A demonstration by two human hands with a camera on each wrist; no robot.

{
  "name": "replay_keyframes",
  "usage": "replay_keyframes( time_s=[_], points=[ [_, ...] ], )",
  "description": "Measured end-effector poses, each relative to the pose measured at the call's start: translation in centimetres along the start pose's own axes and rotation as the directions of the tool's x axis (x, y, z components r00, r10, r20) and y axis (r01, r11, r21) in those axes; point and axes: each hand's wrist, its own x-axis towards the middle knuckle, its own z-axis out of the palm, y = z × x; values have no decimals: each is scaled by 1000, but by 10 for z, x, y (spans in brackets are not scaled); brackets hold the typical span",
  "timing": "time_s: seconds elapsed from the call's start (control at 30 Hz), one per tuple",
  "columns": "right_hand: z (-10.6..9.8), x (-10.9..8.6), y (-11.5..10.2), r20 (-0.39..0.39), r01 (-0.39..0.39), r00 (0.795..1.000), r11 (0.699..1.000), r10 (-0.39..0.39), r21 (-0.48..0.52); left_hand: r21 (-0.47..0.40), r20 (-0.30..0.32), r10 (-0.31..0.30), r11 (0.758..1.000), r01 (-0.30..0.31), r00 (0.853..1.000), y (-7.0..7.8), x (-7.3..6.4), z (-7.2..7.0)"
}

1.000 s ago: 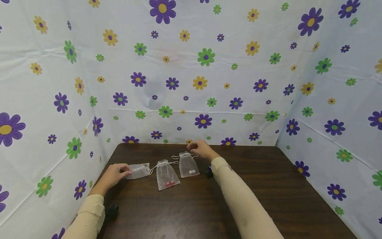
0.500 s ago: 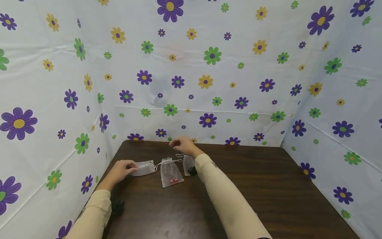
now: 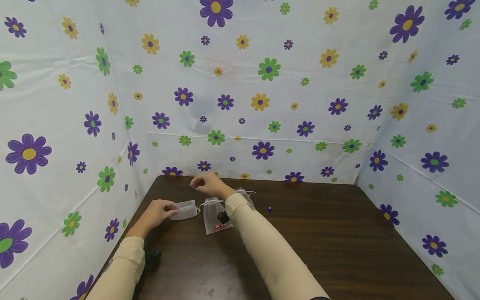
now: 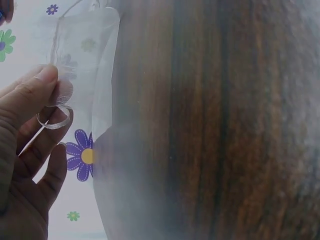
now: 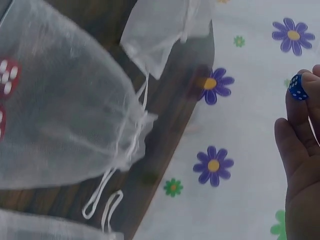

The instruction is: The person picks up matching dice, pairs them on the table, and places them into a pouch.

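Note:
My left hand (image 3: 157, 212) pinches a sheer white drawstring pouch (image 3: 185, 209) by one end, at the table's left. Close up in the left wrist view, thumb and fingers grip the thin mesh of this pouch (image 4: 85, 45). My right hand (image 3: 211, 185) is raised over the table's back edge, above and left of the middle pouch. Between its thumb and fingertip it holds a blue die (image 5: 298, 88) with white dots. The middle drawstring pouch (image 3: 211, 210) lies flat with red dice (image 3: 220, 226) inside, partly covered by the right wrist's black camera.
Another sheer pouch (image 3: 245, 195) lies mostly hidden behind the right sleeve (image 3: 258, 237). A second blue die (image 3: 269, 209) sits on the dark wooden table (image 3: 318, 233) to its right. Flower-printed cloth (image 3: 232, 83) walls the back and both sides.
My right hand has moved left from above the right pouch toward the left pouch, uncovering the blue die on the table. My left hand keeps its pinch on the left pouch.

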Motion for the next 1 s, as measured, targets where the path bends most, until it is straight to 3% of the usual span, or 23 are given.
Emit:
replay_keyframes(
  time_s=[0.53, 1.0],
  points=[
    [20, 6, -10, 24, -3, 1000, 996, 5, -89, -2, 33, 0, 1000, 1, 999, 6, 9, 3],
    [6, -10, 18, -16, -66, 998, 997, 66, -26, 27, 12, -41, 999, 40, 999, 1, 1, -1]
  ],
)
